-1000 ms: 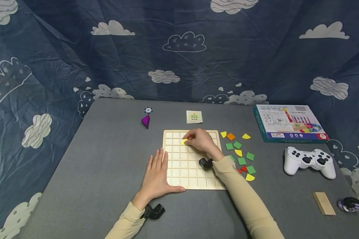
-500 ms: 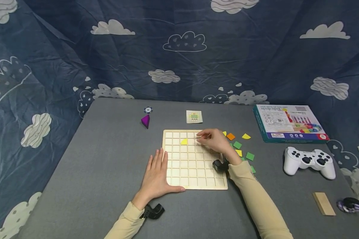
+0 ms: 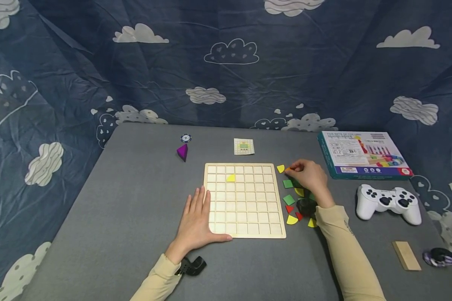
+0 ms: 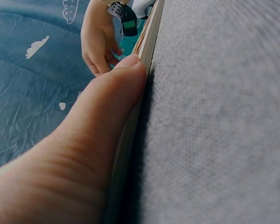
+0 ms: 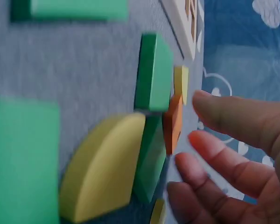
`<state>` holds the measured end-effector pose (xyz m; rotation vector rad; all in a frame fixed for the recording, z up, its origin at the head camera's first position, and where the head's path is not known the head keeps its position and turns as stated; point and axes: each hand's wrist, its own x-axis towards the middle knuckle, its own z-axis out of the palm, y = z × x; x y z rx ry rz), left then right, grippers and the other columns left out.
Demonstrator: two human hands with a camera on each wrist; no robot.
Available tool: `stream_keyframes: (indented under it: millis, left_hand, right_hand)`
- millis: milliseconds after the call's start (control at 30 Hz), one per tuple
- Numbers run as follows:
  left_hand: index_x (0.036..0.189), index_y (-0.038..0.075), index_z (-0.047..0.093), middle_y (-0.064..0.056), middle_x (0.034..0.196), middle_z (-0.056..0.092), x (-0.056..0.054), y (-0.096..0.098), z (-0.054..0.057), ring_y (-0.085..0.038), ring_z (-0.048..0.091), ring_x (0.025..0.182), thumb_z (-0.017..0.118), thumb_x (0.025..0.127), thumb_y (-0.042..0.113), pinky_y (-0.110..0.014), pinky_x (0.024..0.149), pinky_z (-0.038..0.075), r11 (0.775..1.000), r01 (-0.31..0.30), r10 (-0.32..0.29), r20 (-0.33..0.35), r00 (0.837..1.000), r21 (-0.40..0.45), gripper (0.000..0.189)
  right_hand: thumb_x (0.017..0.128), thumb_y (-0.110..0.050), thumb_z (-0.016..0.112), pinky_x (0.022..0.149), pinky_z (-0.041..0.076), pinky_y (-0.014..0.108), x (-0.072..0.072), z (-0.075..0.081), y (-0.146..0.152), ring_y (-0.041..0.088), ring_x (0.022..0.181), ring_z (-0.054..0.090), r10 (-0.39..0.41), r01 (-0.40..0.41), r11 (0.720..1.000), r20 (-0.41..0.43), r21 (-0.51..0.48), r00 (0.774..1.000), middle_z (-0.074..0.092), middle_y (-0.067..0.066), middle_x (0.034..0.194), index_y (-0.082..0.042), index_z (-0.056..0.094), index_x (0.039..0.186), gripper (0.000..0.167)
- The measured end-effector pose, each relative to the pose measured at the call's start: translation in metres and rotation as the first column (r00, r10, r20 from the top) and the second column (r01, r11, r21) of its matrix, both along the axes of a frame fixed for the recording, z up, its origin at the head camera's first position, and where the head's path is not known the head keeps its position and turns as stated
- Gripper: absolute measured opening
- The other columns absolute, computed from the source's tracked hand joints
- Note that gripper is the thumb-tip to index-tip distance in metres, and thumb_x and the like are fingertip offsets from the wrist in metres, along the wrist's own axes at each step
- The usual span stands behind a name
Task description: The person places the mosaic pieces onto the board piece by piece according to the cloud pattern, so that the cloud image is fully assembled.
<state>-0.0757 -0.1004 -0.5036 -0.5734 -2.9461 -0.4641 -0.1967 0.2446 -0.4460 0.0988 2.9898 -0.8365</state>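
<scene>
Presumably to steady the wooden board [image 3: 248, 207], the left hand [image 3: 193, 221] lies outspread, straight fingers at its left side, thumb along the side away from the far edge of the table [image 3: 109, 200]. One yellow piece [image 3: 231, 178] sits on the board; loose pieces [image 3: 288, 200] lie toward the table's right edge, probably for easy reach. From the head, the right hand [image 3: 310, 177] seems to meet the orange piece [image 5: 172, 123]; the right wrist view shows its fingers half spread, gripping nothing. Only the left wrist view shows the thumb against the board's thickness.
</scene>
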Motion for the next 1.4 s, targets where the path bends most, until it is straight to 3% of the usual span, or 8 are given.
stream_keyframes:
  millis: [200, 433, 567, 700, 900, 1233, 1400]
  left_hand:
    - [0.149, -0.005, 0.014, -0.023, 0.155, 0.008, 0.000, -0.001, 0.000, -0.033, 0.003, 0.142, 0.055, 0.056, 0.089, -0.047, 0.112, 0.002, 1.000, 0.003, -0.003, 0.012, 1.000, 0.000, 0.138]
    - [0.148, -0.006, 0.016, -0.023, 0.154, 0.008, 0.000, -0.001, 0.000, -0.034, 0.005, 0.142, 0.056, 0.056, 0.089, -0.047, 0.112, 0.004, 1.000, 0.002, -0.002, 0.008, 1.000, -0.002, 0.138]
    - [0.148, -0.006, 0.016, -0.023, 0.154, 0.008, 0.000, 0.000, 0.000, -0.034, 0.005, 0.142, 0.055, 0.056, 0.089, -0.047, 0.112, 0.004, 1.000, 0.006, -0.006, 0.008, 1.000, -0.006, 0.139]
    - [0.148, -0.006, 0.015, -0.023, 0.155, 0.008, 0.001, -0.001, 0.001, -0.033, 0.004, 0.142, 0.056, 0.056, 0.089, -0.047, 0.112, 0.003, 1.000, 0.003, -0.003, 0.017, 1.000, -0.002, 0.139]
    - [0.148, -0.006, 0.016, -0.024, 0.154, 0.010, 0.001, -0.001, 0.001, -0.033, 0.005, 0.142, 0.056, 0.056, 0.089, -0.048, 0.112, 0.004, 1.000, 0.004, -0.004, 0.009, 1.000, 0.003, 0.138]
    - [0.148, -0.005, 0.015, -0.023, 0.154, 0.008, 0.000, 0.000, 0.002, -0.033, 0.005, 0.142, 0.055, 0.056, 0.089, -0.047, 0.113, 0.003, 1.000, -0.003, 0.004, 0.019, 1.000, -0.016, 0.138]
    - [0.148, -0.005, 0.015, -0.023, 0.154, 0.008, 0.000, 0.000, 0.002, -0.033, 0.005, 0.142, 0.054, 0.056, 0.090, -0.047, 0.113, 0.003, 1.000, -0.008, 0.008, 0.017, 1.000, -0.020, 0.138]
  right_hand:
    - [0.084, -0.031, 0.071, 0.060, 0.038, 0.038, -0.003, -0.001, 0.003, 0.027, 0.074, 0.054, -0.005, 0.002, 0.998, 0.063, 0.058, 0.998, 0.063, 0.013, 0.090, -0.002, 0.066, 0.099, 0.033]
    - [0.083, -0.026, 0.072, 0.058, 0.036, 0.035, -0.003, -0.001, 0.001, 0.026, 0.067, 0.050, -0.008, 0.008, 1.000, 0.081, 0.001, 0.997, 0.057, 0.011, 0.081, -0.002, 0.059, 0.093, 0.029]
    - [0.084, -0.022, 0.072, 0.056, 0.034, 0.034, 0.002, 0.001, 0.003, 0.025, 0.065, 0.049, -0.003, 0.004, 1.000, 0.048, -0.024, 0.999, 0.057, 0.011, 0.078, -0.002, 0.057, 0.089, 0.025]
    - [0.083, -0.018, 0.073, 0.055, 0.035, 0.034, 0.007, 0.002, -0.003, 0.024, 0.064, 0.050, 0.029, -0.032, 0.997, -0.040, -0.066, 0.999, 0.059, 0.011, 0.078, -0.002, 0.059, 0.088, 0.022]
    - [0.082, -0.015, 0.076, 0.053, 0.040, 0.031, 0.007, 0.002, -0.034, 0.021, 0.063, 0.052, 0.114, -0.130, 0.977, -0.101, -0.171, 0.988, 0.062, 0.010, 0.078, -0.002, 0.062, 0.086, 0.020]
    - [0.083, -0.011, 0.074, 0.055, 0.040, 0.031, 0.000, 0.001, -0.094, 0.018, 0.061, 0.051, 0.264, -0.266, 0.924, -0.044, -0.274, 0.963, 0.064, 0.004, 0.074, -0.004, 0.069, 0.085, 0.009]
    - [0.084, -0.013, 0.073, 0.058, 0.041, 0.031, -0.003, 0.000, -0.111, 0.017, 0.062, 0.053, 0.287, -0.284, 0.921, -0.029, -0.266, 0.957, 0.064, 0.001, 0.074, -0.007, 0.070, 0.084, 0.007]
